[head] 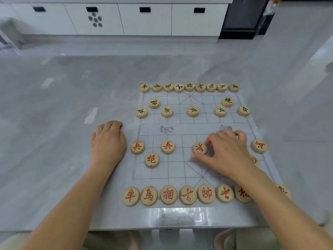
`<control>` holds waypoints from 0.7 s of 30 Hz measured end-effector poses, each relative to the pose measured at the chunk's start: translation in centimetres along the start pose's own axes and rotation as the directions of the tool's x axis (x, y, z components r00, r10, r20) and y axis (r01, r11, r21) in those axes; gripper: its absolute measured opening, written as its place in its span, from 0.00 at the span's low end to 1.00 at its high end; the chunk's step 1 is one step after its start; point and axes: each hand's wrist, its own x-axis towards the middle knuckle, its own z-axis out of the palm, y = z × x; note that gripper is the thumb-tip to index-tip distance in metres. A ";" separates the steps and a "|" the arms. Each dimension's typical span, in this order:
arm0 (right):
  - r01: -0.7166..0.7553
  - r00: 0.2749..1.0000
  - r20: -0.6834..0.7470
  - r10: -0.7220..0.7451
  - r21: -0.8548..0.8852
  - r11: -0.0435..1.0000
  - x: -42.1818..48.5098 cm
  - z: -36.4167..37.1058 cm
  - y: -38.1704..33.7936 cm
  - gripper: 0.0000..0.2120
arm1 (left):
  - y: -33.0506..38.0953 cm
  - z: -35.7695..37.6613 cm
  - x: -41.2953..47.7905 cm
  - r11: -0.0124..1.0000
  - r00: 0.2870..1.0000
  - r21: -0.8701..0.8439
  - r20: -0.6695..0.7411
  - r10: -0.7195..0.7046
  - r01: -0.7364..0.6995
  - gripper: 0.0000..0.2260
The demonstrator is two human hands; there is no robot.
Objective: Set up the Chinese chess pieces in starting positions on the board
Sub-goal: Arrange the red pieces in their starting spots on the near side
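I am watching the right hand (228, 152) pinching the centre red soldier (199, 147) on the board (180, 129), thumb against forefinger. The black side (189, 86) is looking complete, the red back row (206, 193) lining the near edge. The left hand (108, 141) is resting on the table (54, 105), its fingers loosely curled.

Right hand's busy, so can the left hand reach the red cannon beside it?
Probably yes: the left hand rests beside the board, and the red cannon lies uncovered nearby, past one red soldier.
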 end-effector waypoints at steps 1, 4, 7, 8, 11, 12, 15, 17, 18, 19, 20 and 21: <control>0.015 1.000 -0.011 -0.016 -0.017 1.000 0.2 0.1 -0.3 0.30 | 0.0 0.0 0.0 1.000 1.000 0.000 0.002 -0.001 0.001 0.15; 0.076 0.997 -0.006 -0.076 0.031 0.997 0.6 0.2 -0.5 0.22 | 0.1 -0.2 0.0 1.000 1.000 0.002 0.011 -0.007 0.007 0.15; 0.129 0.992 -0.006 -0.129 0.122 0.984 0.4 0.2 0.1 0.19 | 0.2 -0.2 0.0 1.000 1.000 0.002 0.015 -0.012 0.012 0.15; 0.124 0.992 -0.002 -0.125 0.128 0.984 0.3 0.3 0.3 0.22 | 0.2 -0.2 0.0 1.000 1.000 -0.001 0.016 -0.013 0.013 0.15; 0.066 0.998 -0.018 -0.064 0.088 0.994 0.4 0.4 0.2 0.27 | 0.2 -0.3 0.0 1.000 1.000 -0.005 0.017 -0.011 0.011 0.15; 0.057 0.998 -0.024 -0.056 0.064 0.996 0.5 0.4 0.0 0.26 | 0.2 -0.3 0.0 1.000 1.000 -0.006 0.018 -0.011 0.011 0.15; 0.075 0.997 -0.038 -0.071 0.095 0.993 0.7 0.5 -0.2 0.18 | 0.2 -0.3 0.0 1.000 1.000 -0.006 0.022 -0.011 0.011 0.15; 0.091 0.996 -0.030 -0.088 0.140 0.986 0.8 0.3 0.1 0.17 | 0.2 -0.3 0.0 1.000 1.000 -0.005 0.023 -0.012 0.012 0.15; 0.100 0.995 -0.010 -0.100 0.145 0.984 0.8 0.3 0.3 0.19 | 0.2 -0.3 0.0 1.000 1.000 -0.006 0.022 -0.013 0.013 0.15; 0.108 0.994 0.014 -0.111 0.144 0.984 0.9 0.2 0.4 0.20 | 0.2 -0.3 0.0 1.000 1.000 -0.007 0.022 -0.013 0.013 0.15; 0.108 0.993 0.033 -0.114 0.142 0.984 1.0 0.2 0.4 0.22 | 0.2 -0.3 0.0 1.000 1.000 -0.006 0.021 -0.011 0.011 0.15; 0.101 0.993 0.040 -0.108 0.141 0.985 1.1 0.3 0.4 0.23 | 0.2 -0.3 0.1 1.000 1.000 -0.005 0.021 -0.010 0.010 0.15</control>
